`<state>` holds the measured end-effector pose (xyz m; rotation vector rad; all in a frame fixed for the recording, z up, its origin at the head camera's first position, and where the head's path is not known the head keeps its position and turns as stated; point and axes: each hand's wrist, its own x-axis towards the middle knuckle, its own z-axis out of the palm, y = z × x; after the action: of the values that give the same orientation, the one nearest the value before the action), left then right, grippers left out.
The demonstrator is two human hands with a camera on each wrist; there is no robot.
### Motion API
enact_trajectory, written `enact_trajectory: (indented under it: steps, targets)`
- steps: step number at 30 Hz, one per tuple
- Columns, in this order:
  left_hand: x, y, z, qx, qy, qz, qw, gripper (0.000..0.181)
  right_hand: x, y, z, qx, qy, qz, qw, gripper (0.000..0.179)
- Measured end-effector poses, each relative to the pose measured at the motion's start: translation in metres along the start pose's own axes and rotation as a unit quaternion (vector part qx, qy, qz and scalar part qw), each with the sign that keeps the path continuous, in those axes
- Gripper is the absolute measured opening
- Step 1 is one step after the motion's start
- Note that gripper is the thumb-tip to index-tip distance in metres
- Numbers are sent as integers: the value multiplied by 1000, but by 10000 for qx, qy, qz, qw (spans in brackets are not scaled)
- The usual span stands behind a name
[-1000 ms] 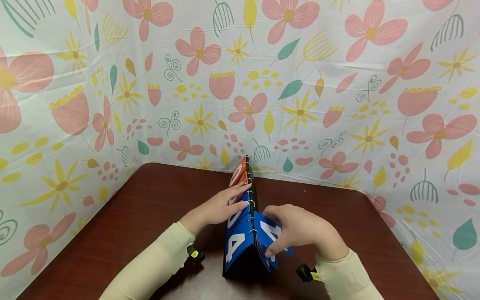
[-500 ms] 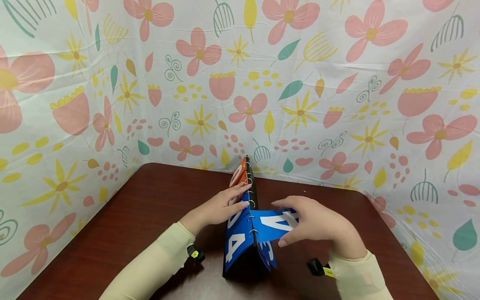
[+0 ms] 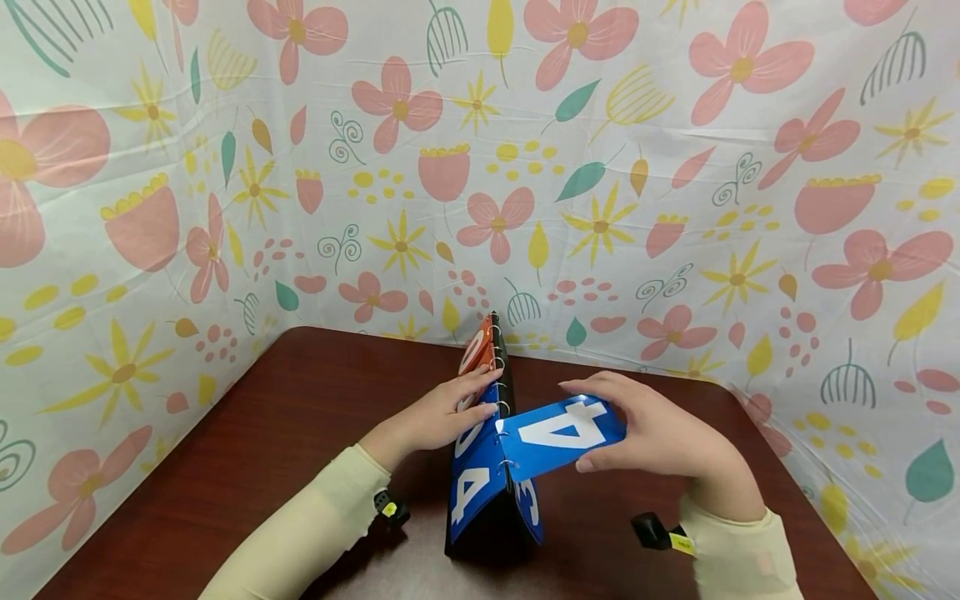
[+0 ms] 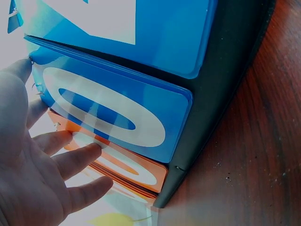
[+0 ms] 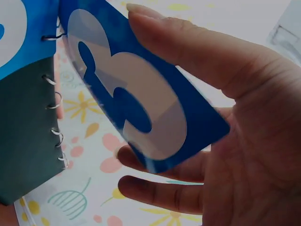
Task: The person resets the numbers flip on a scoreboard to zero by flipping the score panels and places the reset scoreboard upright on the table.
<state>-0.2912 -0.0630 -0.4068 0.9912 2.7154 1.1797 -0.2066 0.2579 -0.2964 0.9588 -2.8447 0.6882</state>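
Note:
A flip scoreboard [image 3: 506,385] stands like a tent on the table, with number cards on rings along its ridge. My left hand [image 3: 427,418] rests over the ridge, fingers fairly straight, beside the blue 0 card [image 4: 176,125] and orange 0 card [image 4: 160,175]. With my right hand [image 3: 660,429] I hold the free end of a blue card [image 3: 517,457] between thumb and fingers. It juts to the right off its rings, a white 4 on top; the right wrist view shows a 3 on its underside. Another blue 4 card [image 3: 491,454] faces left.
Another blue card with a 3 [image 3: 536,527] hangs down the right slope. The dark wood table [image 3: 300,375] lies under everything. A flower-patterned cloth [image 3: 495,108] surrounds the table at the back and sides. Both wrists carry small black cameras [image 3: 651,531].
My right hand has moved right and up, drawing the blue 4 card out from the right slope to a raised position. The hanging 3 card shows more clearly. My left hand stays put.

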Motion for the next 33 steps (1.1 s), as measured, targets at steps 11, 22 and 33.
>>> enact_trajectory:
  steps: [11, 22, 33]
  targets:
    - [1, -1, 0, -29, 1, 29, 10000, 64, -2, 3, -4, 871, 714, -667, 9914, 89]
    - [0, 0, -1, -27, 1, -39, 10000, 64, 18, -11, 18, 2470, 1337, -1523, 9476, 106]
    - [1, -1, -1, -101, -51, 84, 9999, 64, 38, -22, 55, 2589, 847, -1879, 9437, 98]
